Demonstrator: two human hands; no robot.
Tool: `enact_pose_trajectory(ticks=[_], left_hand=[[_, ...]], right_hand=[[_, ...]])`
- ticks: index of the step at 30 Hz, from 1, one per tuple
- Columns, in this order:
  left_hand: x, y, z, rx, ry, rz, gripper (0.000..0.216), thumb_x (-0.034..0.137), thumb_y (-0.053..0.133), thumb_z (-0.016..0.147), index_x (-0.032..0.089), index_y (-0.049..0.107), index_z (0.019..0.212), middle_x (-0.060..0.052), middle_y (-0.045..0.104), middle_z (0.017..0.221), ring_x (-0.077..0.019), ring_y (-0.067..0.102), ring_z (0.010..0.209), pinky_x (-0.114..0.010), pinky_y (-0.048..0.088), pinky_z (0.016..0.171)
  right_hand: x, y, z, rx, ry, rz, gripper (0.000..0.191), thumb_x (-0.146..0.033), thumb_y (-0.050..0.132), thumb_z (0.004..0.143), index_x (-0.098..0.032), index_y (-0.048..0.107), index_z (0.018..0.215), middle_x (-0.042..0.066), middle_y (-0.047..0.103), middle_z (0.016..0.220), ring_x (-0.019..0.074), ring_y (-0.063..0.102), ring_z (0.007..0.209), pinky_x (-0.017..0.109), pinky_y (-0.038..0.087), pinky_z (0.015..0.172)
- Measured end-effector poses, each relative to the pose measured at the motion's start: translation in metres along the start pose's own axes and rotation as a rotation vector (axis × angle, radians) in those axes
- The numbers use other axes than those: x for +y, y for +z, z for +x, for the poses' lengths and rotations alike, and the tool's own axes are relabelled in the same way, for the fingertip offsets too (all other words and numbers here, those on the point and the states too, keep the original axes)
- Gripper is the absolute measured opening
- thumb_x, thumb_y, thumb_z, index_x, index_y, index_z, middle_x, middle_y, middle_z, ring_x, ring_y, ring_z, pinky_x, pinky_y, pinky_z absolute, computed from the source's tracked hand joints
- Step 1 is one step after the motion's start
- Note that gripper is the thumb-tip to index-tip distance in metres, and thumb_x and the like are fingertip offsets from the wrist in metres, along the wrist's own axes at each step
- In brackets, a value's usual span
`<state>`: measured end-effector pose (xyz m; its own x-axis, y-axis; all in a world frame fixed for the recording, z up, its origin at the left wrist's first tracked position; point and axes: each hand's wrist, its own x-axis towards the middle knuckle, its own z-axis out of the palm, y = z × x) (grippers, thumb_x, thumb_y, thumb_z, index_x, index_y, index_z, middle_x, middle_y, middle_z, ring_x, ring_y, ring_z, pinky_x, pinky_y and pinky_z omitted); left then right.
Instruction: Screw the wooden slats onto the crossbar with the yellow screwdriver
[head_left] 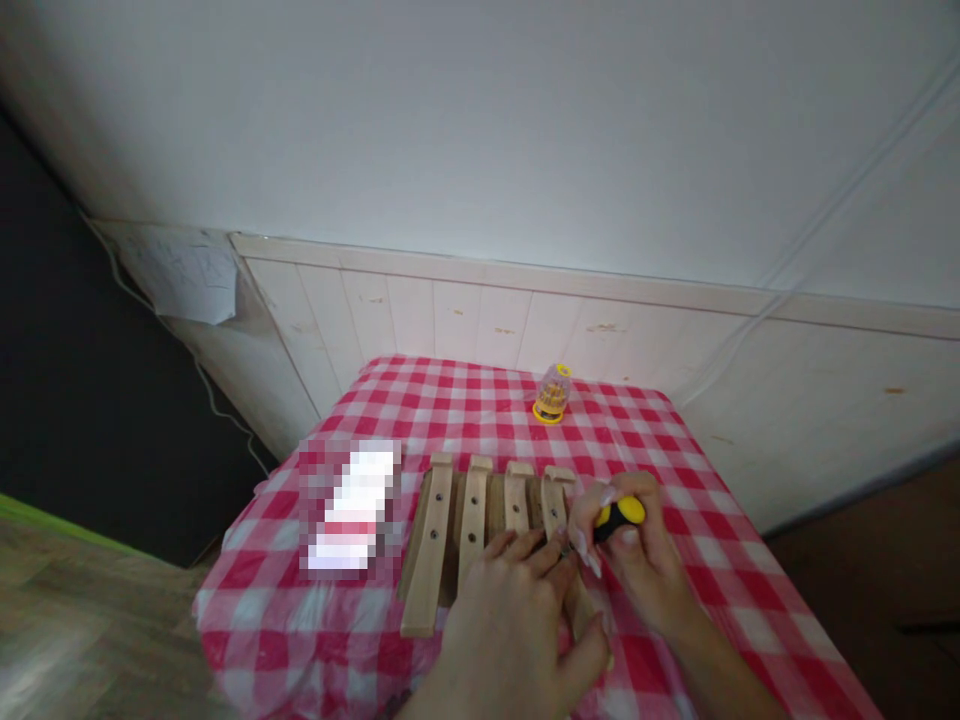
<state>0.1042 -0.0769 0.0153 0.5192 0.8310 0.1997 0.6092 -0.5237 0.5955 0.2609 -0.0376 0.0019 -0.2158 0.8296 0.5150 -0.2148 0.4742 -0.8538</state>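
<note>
On the table lies a wooden hook rack (474,500), made of several pale curved slats fixed across a darker wooden backing. Dark screw heads show on the slats. My left hand (514,610) rests palm down over the lower right part of the rack, its fingers spread across the slats and its thumb apart. My right hand (649,570) is closed around a screwdriver (621,517) with a yellow and black handle. The screwdriver points down and left at the rightmost slat, close to my left fingertips; its tip is mostly hidden by my fingers.
A clear bit holder (553,393) with a yellow base and cap stands toward the back of the table. At the left lies a pixelated white item (356,505). A red and white checked cloth (450,390) covers the table, whose back edge meets a white panelled wall (480,320).
</note>
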Motion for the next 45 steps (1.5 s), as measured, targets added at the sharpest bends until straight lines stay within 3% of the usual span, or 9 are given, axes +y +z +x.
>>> enact_pose_trajectory(ticks=[3, 6, 15, 22, 28, 37, 42, 45], left_hand=[[0.000, 0.000, 0.000, 0.001, -0.006, -0.004, 0.019, 0.024, 0.063, 0.088, 0.016, 0.078, 0.097, -0.010, 0.079, 0.109, -0.0314, 0.073, 0.105, -0.052, 0.053, 0.105], [0.000, 0.000, 0.001, -0.001, -0.008, 0.006, 0.018, 0.025, 0.062, 0.088, 0.016, 0.077, 0.094, -0.009, 0.080, 0.103, -0.0315, 0.073, 0.103, -0.051, 0.054, 0.104], [-0.002, 0.000, 0.000, 0.005, 0.006, 0.012, 0.026, 0.026, 0.062, 0.089, 0.016, 0.078, 0.105, -0.011, 0.079, 0.115, -0.0342, 0.072, 0.109, -0.054, 0.052, 0.105], [0.000, -0.001, 0.001, -0.028, -0.009, 0.014, 0.018, 0.025, 0.063, 0.087, 0.016, 0.078, 0.092, -0.009, 0.080, 0.101, -0.0317, 0.074, 0.102, -0.052, 0.054, 0.103], [-0.001, 0.000, 0.001, -0.016, -0.005, -0.004, 0.023, 0.024, 0.062, 0.086, 0.015, 0.078, 0.101, -0.010, 0.079, 0.107, -0.0319, 0.071, 0.109, -0.053, 0.052, 0.106], [-0.003, 0.002, 0.000, 0.037, 0.014, -0.022, 0.034, 0.026, 0.060, 0.087, 0.016, 0.077, 0.114, -0.009, 0.079, 0.115, -0.0329, 0.072, 0.108, -0.053, 0.054, 0.104], [-0.001, 0.001, 0.001, 0.007, 0.009, 0.015, 0.022, 0.024, 0.061, 0.087, 0.016, 0.078, 0.099, -0.009, 0.080, 0.103, -0.0319, 0.073, 0.102, -0.052, 0.055, 0.101], [0.000, 0.000, 0.001, -0.007, 0.007, 0.034, 0.019, 0.024, 0.062, 0.086, 0.016, 0.078, 0.093, -0.009, 0.080, 0.101, -0.0319, 0.073, 0.103, -0.051, 0.055, 0.101]], right_hand=[[0.001, 0.001, 0.001, 0.016, 0.103, 0.049, 0.049, -0.072, 0.041, 0.101, -0.029, 0.062, 0.109, -0.002, 0.059, 0.062, 0.0177, 0.053, 0.050, 0.030, 0.050, 0.047], [0.003, -0.001, 0.002, -0.028, 0.178, 0.085, 0.059, -0.073, 0.032, 0.102, -0.026, 0.067, 0.112, 0.001, 0.061, 0.063, 0.0211, 0.059, 0.053, 0.034, 0.054, 0.051], [-0.001, -0.007, 0.000, -0.139, 0.019, -0.067, 0.033, -0.056, 0.048, 0.106, -0.030, 0.063, 0.119, 0.006, 0.072, 0.092, 0.0229, 0.070, 0.078, 0.041, 0.060, 0.077], [0.006, -0.005, -0.003, -0.161, -0.003, 0.018, 0.021, -0.050, 0.051, 0.107, -0.035, 0.055, 0.120, -0.003, 0.058, 0.076, 0.0157, 0.051, 0.060, 0.028, 0.050, 0.058], [0.014, -0.004, -0.004, -0.097, 0.165, 0.125, 0.052, -0.071, 0.035, 0.103, -0.029, 0.065, 0.111, 0.000, 0.057, 0.067, 0.0206, 0.055, 0.057, 0.034, 0.053, 0.056], [0.006, -0.008, -0.002, -0.105, 0.027, -0.014, 0.025, -0.054, 0.048, 0.107, -0.034, 0.056, 0.120, 0.000, 0.062, 0.084, 0.0190, 0.058, 0.068, 0.035, 0.055, 0.070], [0.004, -0.004, -0.001, -0.170, -0.029, -0.025, 0.020, -0.048, 0.045, 0.109, -0.038, 0.052, 0.125, -0.004, 0.056, 0.077, 0.0161, 0.048, 0.060, 0.029, 0.048, 0.061], [0.007, -0.002, -0.004, -0.170, -0.006, 0.005, 0.026, -0.054, 0.045, 0.108, -0.036, 0.056, 0.122, -0.003, 0.051, 0.074, 0.0169, 0.043, 0.060, 0.030, 0.047, 0.062]])
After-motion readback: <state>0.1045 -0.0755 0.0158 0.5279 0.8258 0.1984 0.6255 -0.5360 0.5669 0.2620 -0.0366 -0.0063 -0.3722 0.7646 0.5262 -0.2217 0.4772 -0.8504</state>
